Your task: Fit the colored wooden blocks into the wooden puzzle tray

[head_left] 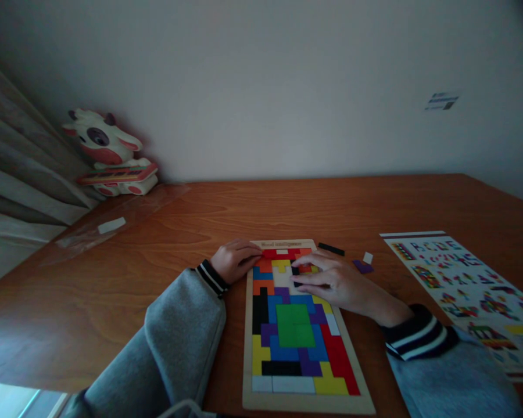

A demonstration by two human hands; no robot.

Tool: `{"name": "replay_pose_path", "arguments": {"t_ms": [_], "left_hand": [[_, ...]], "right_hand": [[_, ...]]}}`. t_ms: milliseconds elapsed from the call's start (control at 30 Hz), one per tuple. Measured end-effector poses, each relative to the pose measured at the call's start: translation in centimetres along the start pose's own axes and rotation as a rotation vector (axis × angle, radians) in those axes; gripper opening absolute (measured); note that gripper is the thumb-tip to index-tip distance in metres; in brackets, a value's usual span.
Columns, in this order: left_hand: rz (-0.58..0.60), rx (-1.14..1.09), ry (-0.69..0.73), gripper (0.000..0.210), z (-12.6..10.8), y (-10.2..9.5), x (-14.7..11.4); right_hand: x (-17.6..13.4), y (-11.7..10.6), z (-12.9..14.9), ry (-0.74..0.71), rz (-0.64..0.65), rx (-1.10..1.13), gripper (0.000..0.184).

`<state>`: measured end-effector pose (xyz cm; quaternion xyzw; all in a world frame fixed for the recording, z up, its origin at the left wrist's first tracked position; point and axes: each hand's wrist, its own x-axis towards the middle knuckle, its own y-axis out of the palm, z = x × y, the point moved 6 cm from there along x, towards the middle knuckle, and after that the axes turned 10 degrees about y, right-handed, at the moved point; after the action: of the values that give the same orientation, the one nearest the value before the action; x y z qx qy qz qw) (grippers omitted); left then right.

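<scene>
A wooden puzzle board [247, 371] lies on the table in front of me, filled with coloured block pieces. My left hand [236, 259] rests at its upper left edge, fingers stretched out and fingertips touching near the red piece [270, 254]. Over the upper right part of the board is my right hand [337, 281]. Its fingertips are at the two ends of a black puzzle piece [295, 271], which they grip within the board. The palm hides some pieces by the right rim. A large green block area [295, 325] fills the middle.
Right of the board lie a black bar piece [331, 249], a small white square [368, 258] and a purple piece [363, 266]. A printed pattern sheet [466, 290] is farther right. A cow toy keyboard [117, 154] and clear plastic wrap [135, 216] are at the left.
</scene>
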<state>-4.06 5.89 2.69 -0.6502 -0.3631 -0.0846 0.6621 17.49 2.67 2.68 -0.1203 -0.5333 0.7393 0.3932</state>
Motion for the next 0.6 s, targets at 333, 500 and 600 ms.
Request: {"name": "replay_pose_path", "arguments": {"t_ms": [333, 500, 600], "left_hand": [[-0.013, -0.005, 0.010, 0.017, -0.06, 0.01, 0.14], [-0.021, -0.012, -0.004, 0.016, 0.00, -0.03, 0.14], [-0.014, -0.022, -0.005, 0.017, 0.05, 0.06, 0.10]], "right_hand": [[0.11, 0.39, -0.65, 0.033, 0.002, -0.002, 0.031], [0.03, 0.32, -0.71, 0.068, 0.015, 0.033, 0.031], [-0.05, 0.22, -0.88, 0.111, 0.015, 0.047, 0.031]]}}
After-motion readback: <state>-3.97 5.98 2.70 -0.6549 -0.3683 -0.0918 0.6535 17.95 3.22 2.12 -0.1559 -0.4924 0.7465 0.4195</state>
